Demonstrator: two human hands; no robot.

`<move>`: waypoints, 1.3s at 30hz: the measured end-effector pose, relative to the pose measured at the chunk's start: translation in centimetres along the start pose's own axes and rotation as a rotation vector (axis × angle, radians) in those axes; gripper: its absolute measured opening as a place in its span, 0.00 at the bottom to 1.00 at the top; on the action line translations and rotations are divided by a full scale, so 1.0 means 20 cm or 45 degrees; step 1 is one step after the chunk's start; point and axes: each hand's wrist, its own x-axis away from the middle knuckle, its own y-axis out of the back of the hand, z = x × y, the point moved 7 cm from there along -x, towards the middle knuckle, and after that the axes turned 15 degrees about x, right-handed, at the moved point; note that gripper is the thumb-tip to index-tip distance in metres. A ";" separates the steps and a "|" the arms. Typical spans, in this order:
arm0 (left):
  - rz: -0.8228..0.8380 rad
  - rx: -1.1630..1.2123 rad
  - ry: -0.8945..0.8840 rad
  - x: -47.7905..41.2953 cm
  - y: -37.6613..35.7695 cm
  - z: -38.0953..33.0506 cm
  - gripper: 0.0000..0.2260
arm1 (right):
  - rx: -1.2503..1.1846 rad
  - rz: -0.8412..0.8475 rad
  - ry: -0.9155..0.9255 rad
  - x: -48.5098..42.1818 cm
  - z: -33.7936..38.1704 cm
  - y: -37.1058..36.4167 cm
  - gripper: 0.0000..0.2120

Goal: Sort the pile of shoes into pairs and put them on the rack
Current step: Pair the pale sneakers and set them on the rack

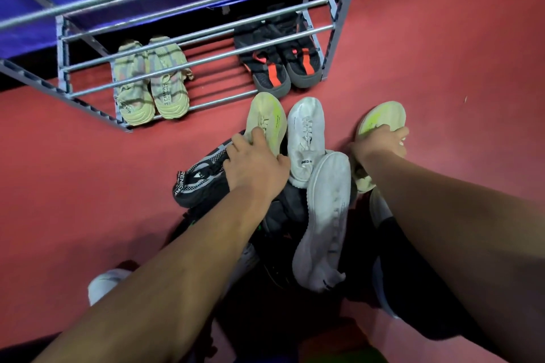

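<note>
- The pile of shoes (298, 203) lies on the red floor (442, 53), just in front of the metal rack (194, 35).
- The left hand (256, 168) grips a cream shoe with a neon-yellow stripe (267, 118); its fingers are closed around the shoe's heel.
- The right hand (380, 146) holds the matching cream shoe (383, 116) at the right of the pile, fingers curled over it.
- Between them lie two white shoes (306, 138), one across the other, and black shoes with white patterns (200, 177).
- On the rack's lowest rails stand a beige pair (150, 82) at the left and a black pair with orange straps (277, 65) at the right.
</note>
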 end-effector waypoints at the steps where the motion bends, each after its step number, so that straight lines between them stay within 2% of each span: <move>1: 0.026 0.028 0.014 -0.01 0.01 0.00 0.28 | 0.002 -0.028 0.009 0.01 0.00 0.04 0.35; 5: 0.152 0.211 0.129 -0.04 0.06 0.01 0.34 | 0.028 -0.247 0.139 0.07 0.09 0.28 0.32; 8: 0.198 0.385 0.167 -0.07 0.09 0.02 0.33 | -0.069 -0.261 0.210 0.14 0.20 0.45 0.33; 11: 0.153 0.552 0.143 -0.09 0.15 0.05 0.28 | -0.372 -0.083 0.225 0.28 0.31 0.52 0.28; 13: 0.107 0.673 0.177 -0.11 0.20 0.08 0.24 | -0.619 0.078 0.312 0.44 0.41 0.50 0.16; 14: 0.098 0.795 0.234 -0.12 0.23 0.10 0.23 | -0.719 0.123 0.345 0.52 0.46 0.48 0.13; 16: 0.168 1.221 0.427 -0.10 0.26 0.14 0.23 | -0.815 0.190 0.382 0.68 0.55 0.41 0.14; 18: 0.328 1.632 0.576 -0.07 0.29 0.15 0.23 | -0.777 0.178 0.447 0.82 0.62 0.36 0.22; 19: 0.418 1.714 0.575 -0.05 0.31 0.15 0.25 | -0.739 0.142 0.535 0.88 0.65 0.34 0.25; 20: 0.495 1.754 0.547 -0.05 0.33 0.17 0.26 | -0.721 0.121 0.653 0.95 0.69 0.32 0.24; 22: 0.575 1.758 0.455 -0.04 0.35 0.22 0.24 | -0.746 0.158 0.885 1.04 0.75 0.29 0.16; 25: 0.425 1.846 0.461 -0.04 0.36 0.42 0.17 | -0.829 0.251 0.986 1.10 0.78 0.23 0.14; 26: 0.373 1.902 0.498 -0.03 0.34 0.49 0.16 | -0.818 0.212 0.994 1.09 0.79 0.21 0.14; 28: 0.328 1.941 0.520 -0.01 0.31 0.60 0.15 | -0.566 0.026 0.997 1.10 0.79 0.21 0.17; 31: 0.250 1.822 0.594 -0.01 0.25 0.75 0.16 | -0.026 -0.137 0.853 1.13 0.74 0.14 0.31; 34: 0.123 1.183 0.768 0.00 0.22 0.90 0.20 | 0.153 -0.075 0.766 1.15 0.72 0.00 0.41; 36: 0.109 0.837 0.731 0.02 0.22 0.91 0.27 | 0.205 -0.097 0.760 1.14 0.72 -0.04 0.40; 39: 0.054 0.551 0.647 0.03 0.20 0.86 0.45 | 0.253 -0.097 0.692 1.11 0.72 -0.03 0.35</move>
